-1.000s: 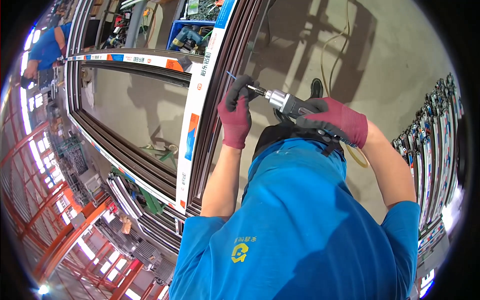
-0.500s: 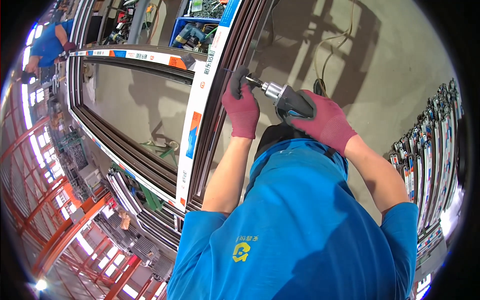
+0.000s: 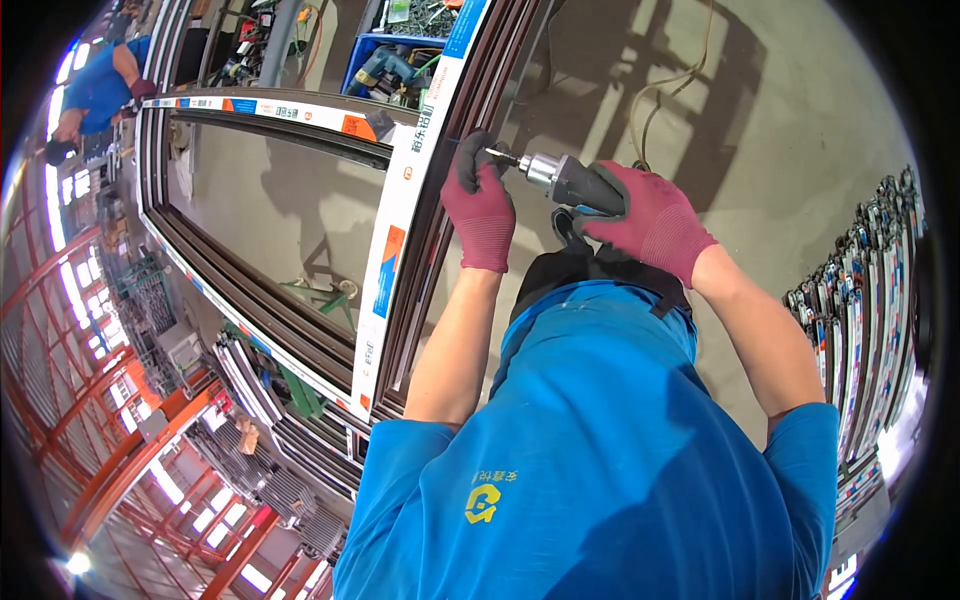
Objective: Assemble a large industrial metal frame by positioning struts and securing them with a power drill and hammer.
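Both my hands wear maroon knit gloves with dark fingertips. My right hand (image 3: 650, 215) is wrapped around the body of a power drill (image 3: 583, 186), whose silver chuck and thin bit point left. Just beyond the bit's tip, my left hand (image 3: 480, 200) has its fingers curled together at the inner edge of a large metal window or door frame (image 3: 383, 270). What those fingers pinch, if anything, is hidden. Brown profiles with white printed protective film make up the frame. The drill's lower part is partly covered by my right hand.
Beyond the frame's crossbar stands a blue bin (image 3: 365, 62) holding power tools and small hardware. A cable (image 3: 660, 90) trails over the floor. Many wrapped profiles (image 3: 860, 310) stand stacked at the right. Another person (image 3: 100, 90) in a blue shirt is at the far left.
The drill and my right hand have shifted slightly up and left, bringing the bit closer to my left fingers. My left hand has barely moved.
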`<state>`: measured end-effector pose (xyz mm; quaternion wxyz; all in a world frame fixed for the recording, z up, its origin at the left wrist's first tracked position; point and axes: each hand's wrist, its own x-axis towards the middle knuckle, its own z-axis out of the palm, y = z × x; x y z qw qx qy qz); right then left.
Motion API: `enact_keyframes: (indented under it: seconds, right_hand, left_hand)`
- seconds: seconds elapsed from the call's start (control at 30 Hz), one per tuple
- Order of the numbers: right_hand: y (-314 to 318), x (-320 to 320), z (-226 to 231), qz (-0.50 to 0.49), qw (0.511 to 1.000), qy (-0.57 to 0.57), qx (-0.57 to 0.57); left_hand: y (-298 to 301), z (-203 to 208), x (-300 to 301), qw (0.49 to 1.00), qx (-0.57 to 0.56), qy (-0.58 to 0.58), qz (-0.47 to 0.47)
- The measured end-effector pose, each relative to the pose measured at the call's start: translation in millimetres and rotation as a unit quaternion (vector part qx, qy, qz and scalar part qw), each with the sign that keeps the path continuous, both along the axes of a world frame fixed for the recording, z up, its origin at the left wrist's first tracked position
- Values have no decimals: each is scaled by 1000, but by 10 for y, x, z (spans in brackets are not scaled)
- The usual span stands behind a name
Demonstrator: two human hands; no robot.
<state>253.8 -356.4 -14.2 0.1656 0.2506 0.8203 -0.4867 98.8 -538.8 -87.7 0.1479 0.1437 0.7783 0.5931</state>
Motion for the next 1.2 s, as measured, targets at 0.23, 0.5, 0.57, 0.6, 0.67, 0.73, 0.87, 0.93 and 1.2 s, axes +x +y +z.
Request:
enact_keyframes:
  seconds: [0.23, 0.5, 0.57, 0.6, 0.67, 0.73, 0.87, 0.93, 1.2]
  right_hand:
    - [80, 54, -265, 24, 992, 54, 110]
    - [40, -30, -157, 23, 996, 26, 85]
    - [20, -59, -117, 31, 997, 18, 74]
    - [26, -61, -121, 28, 997, 13, 66]
    - [43, -46, -139, 20, 998, 4, 56]
    - [14, -38, -102, -5, 999, 15, 29]
    - [-27, -88, -127, -12, 999, 7, 42]
    - [-56, -133, -149, -4, 999, 14, 37]
    - [-152, -149, -217, -17, 998, 11, 58]
  left_hand:
    - [-290, 620, -216, 996, -63, -13, 64]
    - [-282, 591, -1979, 881, 74, -441, 158]
    - [-386, 144, -2251, 905, 34, -387, 172]
    - [-443, -10, -2310, 925, -8, -335, 180]
    - [-463, -105, -2318, 932, 5, -328, 157]
    - [-463, -164, -2324, 938, 20, -319, 135]
    - [-446, -215, -2306, 929, 64, -336, 141]
    - [-443, -201, -2296, 921, 83, -350, 151]
    - [-277, -5, -2129, 928, 40, -317, 194]
